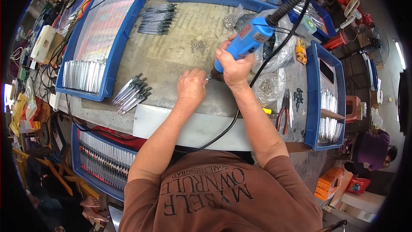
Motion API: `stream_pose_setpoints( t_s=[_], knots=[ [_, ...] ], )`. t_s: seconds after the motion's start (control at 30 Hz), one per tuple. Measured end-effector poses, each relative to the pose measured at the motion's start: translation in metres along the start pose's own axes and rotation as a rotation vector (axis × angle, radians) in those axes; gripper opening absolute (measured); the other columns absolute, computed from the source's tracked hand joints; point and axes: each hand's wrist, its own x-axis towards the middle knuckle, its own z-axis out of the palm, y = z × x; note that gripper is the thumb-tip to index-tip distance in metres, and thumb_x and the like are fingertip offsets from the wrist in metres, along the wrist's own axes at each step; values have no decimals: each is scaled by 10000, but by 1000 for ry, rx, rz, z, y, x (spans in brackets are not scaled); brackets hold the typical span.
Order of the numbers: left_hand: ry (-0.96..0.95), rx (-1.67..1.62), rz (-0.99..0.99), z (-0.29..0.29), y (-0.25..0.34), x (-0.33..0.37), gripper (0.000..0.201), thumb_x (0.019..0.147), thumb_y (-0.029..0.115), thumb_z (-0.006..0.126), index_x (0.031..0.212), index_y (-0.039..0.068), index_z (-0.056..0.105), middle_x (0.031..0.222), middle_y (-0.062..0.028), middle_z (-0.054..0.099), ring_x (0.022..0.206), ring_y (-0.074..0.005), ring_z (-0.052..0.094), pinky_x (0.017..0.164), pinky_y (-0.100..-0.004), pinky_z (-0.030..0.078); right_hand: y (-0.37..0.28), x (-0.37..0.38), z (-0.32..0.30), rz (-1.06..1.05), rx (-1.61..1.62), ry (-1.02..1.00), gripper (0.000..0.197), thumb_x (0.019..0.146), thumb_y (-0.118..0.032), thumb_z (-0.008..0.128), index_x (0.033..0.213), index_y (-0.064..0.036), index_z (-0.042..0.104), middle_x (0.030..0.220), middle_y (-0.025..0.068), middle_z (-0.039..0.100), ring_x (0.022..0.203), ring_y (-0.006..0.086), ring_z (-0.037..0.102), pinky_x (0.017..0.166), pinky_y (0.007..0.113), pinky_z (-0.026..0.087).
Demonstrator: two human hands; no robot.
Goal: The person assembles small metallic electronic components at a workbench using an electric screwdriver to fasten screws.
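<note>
2 pen piles (pixel 132 95), black cable (pixel 238 109), right fingers (pixel 222 56) gripping blue screwdriver (pixel 242 44), left fingers (pixel 195 74) curled, hold unclear

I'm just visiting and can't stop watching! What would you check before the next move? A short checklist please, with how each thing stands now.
1. Blue tool in hand: ok, the right hand is wrapped round it.
2. Left hand clear of the tool's lower end: not ok, its fingers are right beside it.
3. Something gripped in the left hand: cannot tell, the curled fingers mostly hide it.
4. Black cord well away from the right forearm: not ok, it runs close by.
5. Pliers out of the way: ok, they lie apart from both hands.
</note>
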Motion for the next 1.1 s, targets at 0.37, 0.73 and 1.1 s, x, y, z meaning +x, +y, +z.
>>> stream_pose_setpoints(
  t_s=[0.37,0.73,1.1],
  knots=[
    [41,-22,32,4,-3,-1,69,655,93,596,711,84,557,750,-43,543,722,-251,508,635,-371,409,-4,5,19,-93,-440,-193,242,602,-1,591,822,-12,490,669,13,523,607,87,506,555,229,417],
    [65,11,52,5,-2,-4,102,664,71,600,727,57,522,738,-92,511,739,-285,490,662,-391,396,-27,-6,5,-36,-29,-37,374,618,32,577,962,7,430,722,59,502,614,121,504,556,260,440],
    [56,-23,120,10,5,-2,120,672,103,603,757,65,527,782,-78,517,780,-263,493,667,-380,396,-33,-5,-35,-73,168,202,333,628,24,552,938,26,430,711,64,488,585,143,504,527,289,456]
  ],
)
